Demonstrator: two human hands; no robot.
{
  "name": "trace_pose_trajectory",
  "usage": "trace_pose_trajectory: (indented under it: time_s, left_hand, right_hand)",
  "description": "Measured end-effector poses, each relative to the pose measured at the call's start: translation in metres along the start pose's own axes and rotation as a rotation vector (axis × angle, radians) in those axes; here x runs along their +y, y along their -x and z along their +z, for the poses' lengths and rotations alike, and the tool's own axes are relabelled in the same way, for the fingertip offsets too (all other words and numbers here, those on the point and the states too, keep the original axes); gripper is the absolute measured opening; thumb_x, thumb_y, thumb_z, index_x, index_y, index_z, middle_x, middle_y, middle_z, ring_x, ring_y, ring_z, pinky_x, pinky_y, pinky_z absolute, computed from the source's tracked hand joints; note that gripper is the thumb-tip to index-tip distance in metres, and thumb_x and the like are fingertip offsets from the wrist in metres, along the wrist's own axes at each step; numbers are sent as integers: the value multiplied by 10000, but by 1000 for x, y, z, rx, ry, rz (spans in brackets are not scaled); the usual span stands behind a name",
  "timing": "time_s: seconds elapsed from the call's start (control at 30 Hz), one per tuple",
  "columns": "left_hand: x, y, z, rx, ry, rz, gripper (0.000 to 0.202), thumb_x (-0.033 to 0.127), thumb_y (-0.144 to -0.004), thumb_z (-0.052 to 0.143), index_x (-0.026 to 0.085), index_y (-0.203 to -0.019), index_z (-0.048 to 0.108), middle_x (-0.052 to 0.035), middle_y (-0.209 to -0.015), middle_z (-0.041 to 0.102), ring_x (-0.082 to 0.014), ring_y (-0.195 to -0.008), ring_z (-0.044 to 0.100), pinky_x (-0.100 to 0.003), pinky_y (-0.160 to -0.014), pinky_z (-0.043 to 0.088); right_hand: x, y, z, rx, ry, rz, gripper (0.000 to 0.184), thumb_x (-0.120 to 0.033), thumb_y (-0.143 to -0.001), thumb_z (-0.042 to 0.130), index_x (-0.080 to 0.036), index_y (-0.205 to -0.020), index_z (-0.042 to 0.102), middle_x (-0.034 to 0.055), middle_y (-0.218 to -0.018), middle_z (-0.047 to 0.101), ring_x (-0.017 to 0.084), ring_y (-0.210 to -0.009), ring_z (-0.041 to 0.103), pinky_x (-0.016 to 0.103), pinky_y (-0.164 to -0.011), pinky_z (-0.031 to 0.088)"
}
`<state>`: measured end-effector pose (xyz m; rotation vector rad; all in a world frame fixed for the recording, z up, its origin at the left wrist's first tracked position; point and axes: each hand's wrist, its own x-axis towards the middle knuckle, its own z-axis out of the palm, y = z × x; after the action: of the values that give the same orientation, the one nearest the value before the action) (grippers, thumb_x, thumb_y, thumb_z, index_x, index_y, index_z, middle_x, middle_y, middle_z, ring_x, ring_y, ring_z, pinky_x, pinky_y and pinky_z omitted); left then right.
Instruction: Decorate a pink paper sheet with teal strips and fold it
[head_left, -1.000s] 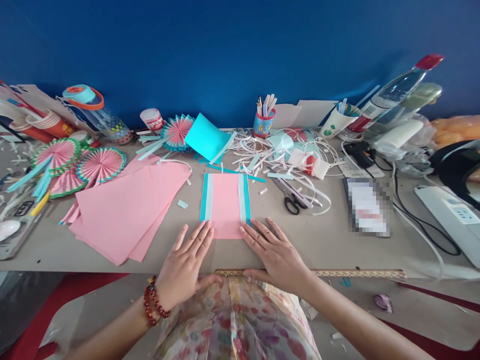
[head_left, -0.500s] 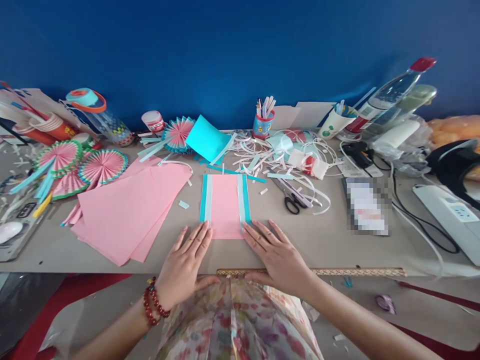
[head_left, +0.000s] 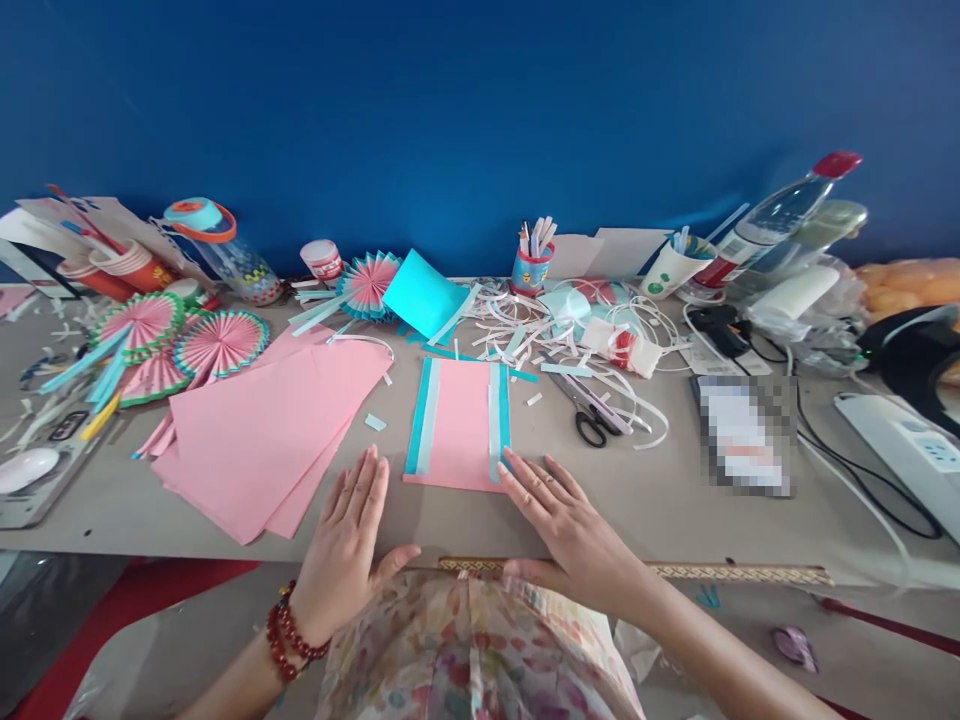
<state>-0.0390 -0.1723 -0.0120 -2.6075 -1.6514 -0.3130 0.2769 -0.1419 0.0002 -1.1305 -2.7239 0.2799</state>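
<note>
A pink paper sheet [head_left: 463, 425] lies flat in front of me, with blue and pale strips running along its left and right sides. My right hand [head_left: 570, 520] is open, its fingertips resting on the sheet's lower right corner. Off the sheet to the left, my left hand [head_left: 352, 535] is open with its fingers stretched and holds nothing. Left of it lies a stack of larger pink sheets [head_left: 255, 440]. A pair of scissors [head_left: 592, 410] rests right of the sheet.
Pleated pink paper fans [head_left: 221, 345] lie at the left. Behind are a bright blue paper [head_left: 426, 297], a heap of white paper strips [head_left: 502, 318] and a pen cup [head_left: 532, 268]. At the right lie a blurred phone [head_left: 742, 435] and a power strip [head_left: 907, 440].
My left hand has come off the sheet and moved left. My right hand stays at the lower right corner. The sheet now sits slightly tilted, and the view has shifted a little.
</note>
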Motion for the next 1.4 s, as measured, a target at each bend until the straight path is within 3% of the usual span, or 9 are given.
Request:
trace_pose_trajectory:
  time_s: [0.2,0.47,0.63,0.77,0.9,1.03,1.2,1.33,1.4]
  left_hand:
    - [-7,-7,-4,-89,-72,161,801,597,-925,428,171,-1553,173,-127,-1585,254,-317,-1471,219,-513,-1188,195]
    - [-9,-7,0,-93,-74,188,806,624,-931,349,127,-1546,196,-148,-1577,261,-311,-1467,234,-513,-1192,169]
    - [-8,-6,2,-84,-89,178,858,623,-923,373,74,-1545,157,-192,-1570,250,-320,-1458,256,-526,-1189,168]
    - [-9,-3,6,-57,-63,169,847,598,-921,418,103,-1550,143,-187,-1570,258,-317,-1457,260,-526,-1188,190]
    - [-10,-1,3,0,45,53,809,526,-947,446,123,-1554,95,-183,-1580,245,-302,-1463,249,-475,-1152,315]
    - [-9,-1,-2,108,200,-103,547,396,-982,436,193,-1474,307,-155,-1511,388,-274,-1378,416,-405,-1039,477]
    - [-1,-2,-4,202,357,-167,251,305,-970,474,217,-1200,521,-116,-1237,607,-224,-1152,611,-304,-876,572]
    - [11,-18,-9,262,369,-49,418,335,-924,559,198,-1308,467,-127,-1276,592,-235,-1172,601,-314,-913,565]
    - [18,-32,-13,333,359,19,532,348,-893,607,179,-1365,430,-143,-1324,567,-262,-1219,566,-354,-960,546]
  right_hand:
    - [10,-11,-21,90,-82,136,700,-403,-987,436,-259,-1571,78,79,-1600,228,239,-1445,295,414,-1105,402]
    - [4,7,4,-3,135,-15,795,-609,-919,473,-204,-1551,214,71,-1560,333,317,-1424,304,551,-1158,259]
    - [8,7,-1,-8,121,-19,717,-579,-937,464,-209,-1527,292,67,-1524,408,297,-1395,347,536,-1147,262]
    - [3,-19,-21,22,56,80,439,-396,-973,472,-223,-1374,516,78,-1390,558,267,-1232,502,499,-1078,363]
    - [-17,-59,-23,-57,28,99,252,-314,-908,575,-200,-1123,640,97,-1156,651,246,-1014,587,382,-833,503]
    - [-29,-87,-10,-172,28,108,105,-238,-869,589,-190,-952,633,66,-984,661,216,-900,610,308,-718,475]
    - [-25,-92,-17,-153,-285,216,53,-168,-833,576,-205,-845,611,3,-875,658,136,-761,604,228,-619,375]
    - [-33,-84,-37,49,-670,305,46,-168,-819,614,-204,-817,586,-29,-783,620,104,-690,569,206,-618,379]
    - [-42,-81,-42,168,-854,260,62,-168,-834,602,-204,-802,563,-26,-783,613,105,-708,576,204,-650,414]
